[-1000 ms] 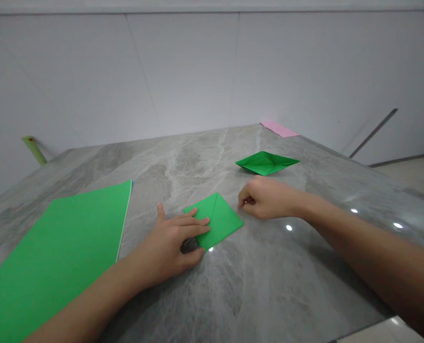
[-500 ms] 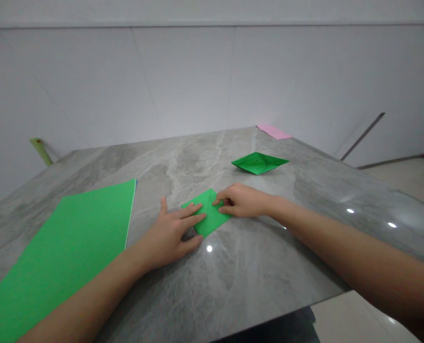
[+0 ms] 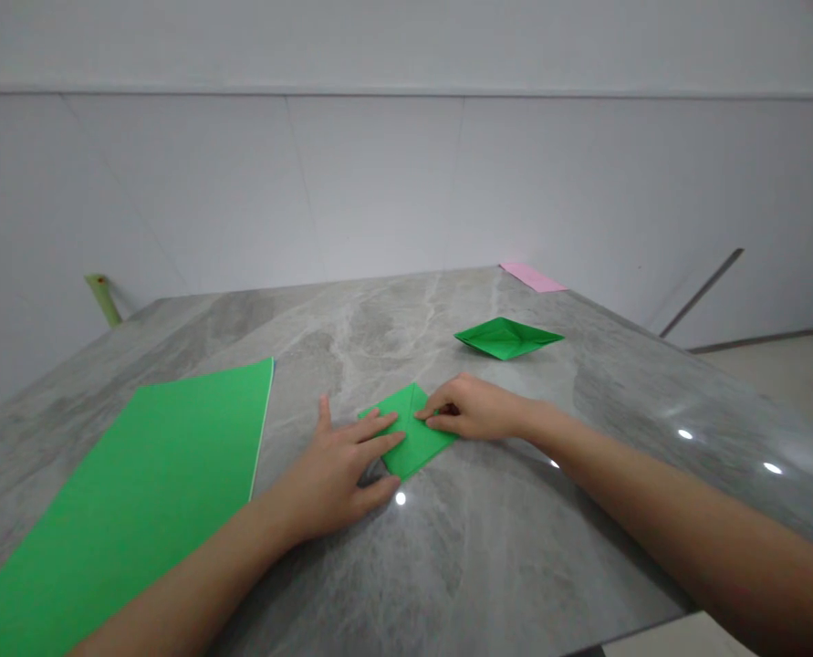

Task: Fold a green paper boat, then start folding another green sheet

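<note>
A small folded piece of green paper lies on the grey marbled table, with a crease running down from its top corner. My left hand rests on its left side, fingers spread and thumb at the bottom corner. On the right side, my right hand has thumb and index finger pinched together at the paper's right flap. The rest of its fingers are curled in. Beyond my right hand sits a folded green paper boat shape, pointed at both ends.
A stack of large green paper sheets covers the table's left part, partly under my left forearm. Pink paper lies at the far right corner by the white wall. A light green post stands beyond the left edge.
The whole view has tilted up slightly, so everything sits lower in the picture. My right fingertips have shifted slightly on the paper's right flap; my left hand keeps its place.
</note>
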`<state>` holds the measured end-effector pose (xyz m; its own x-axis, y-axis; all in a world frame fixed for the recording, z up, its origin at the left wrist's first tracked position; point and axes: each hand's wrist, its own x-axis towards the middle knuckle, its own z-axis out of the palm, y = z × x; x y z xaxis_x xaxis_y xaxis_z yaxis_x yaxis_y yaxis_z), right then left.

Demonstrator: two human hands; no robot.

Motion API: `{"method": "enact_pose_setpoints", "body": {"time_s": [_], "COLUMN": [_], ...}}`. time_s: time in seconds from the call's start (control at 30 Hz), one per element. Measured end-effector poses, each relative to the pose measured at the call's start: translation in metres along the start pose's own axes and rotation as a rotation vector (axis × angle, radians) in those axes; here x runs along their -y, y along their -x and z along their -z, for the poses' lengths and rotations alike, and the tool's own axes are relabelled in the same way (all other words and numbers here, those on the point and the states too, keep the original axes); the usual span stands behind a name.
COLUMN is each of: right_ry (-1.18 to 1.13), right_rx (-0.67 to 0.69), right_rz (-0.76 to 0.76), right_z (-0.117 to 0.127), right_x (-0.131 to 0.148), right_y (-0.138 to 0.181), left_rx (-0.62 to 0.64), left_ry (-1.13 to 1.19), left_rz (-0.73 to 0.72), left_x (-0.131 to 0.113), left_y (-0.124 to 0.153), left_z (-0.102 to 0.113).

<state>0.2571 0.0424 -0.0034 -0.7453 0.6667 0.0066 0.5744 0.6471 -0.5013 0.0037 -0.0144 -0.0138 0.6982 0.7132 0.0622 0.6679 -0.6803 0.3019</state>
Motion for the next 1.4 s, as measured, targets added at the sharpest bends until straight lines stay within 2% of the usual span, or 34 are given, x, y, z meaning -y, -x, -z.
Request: {"method": "enact_pose_setpoints", "body": {"time_s": [1.03,1.4], "right_ry": [-0.001,-0.037], "right_rx": [-0.006,-0.095], "right_rz": [0.007,0.176], "right_z": [-0.002,-0.007], "right_x": [-0.010,-0.023], "right_y": [0.000,0.009], "left_rx": [0.051,0.008], "left_ry": [-0.065,-0.061], "left_rz": [0.022,-0.017], "left_x": [0.000,-0.002], "left_y": [-0.004,-0.005], "left_z": [0.001,0.000]}}
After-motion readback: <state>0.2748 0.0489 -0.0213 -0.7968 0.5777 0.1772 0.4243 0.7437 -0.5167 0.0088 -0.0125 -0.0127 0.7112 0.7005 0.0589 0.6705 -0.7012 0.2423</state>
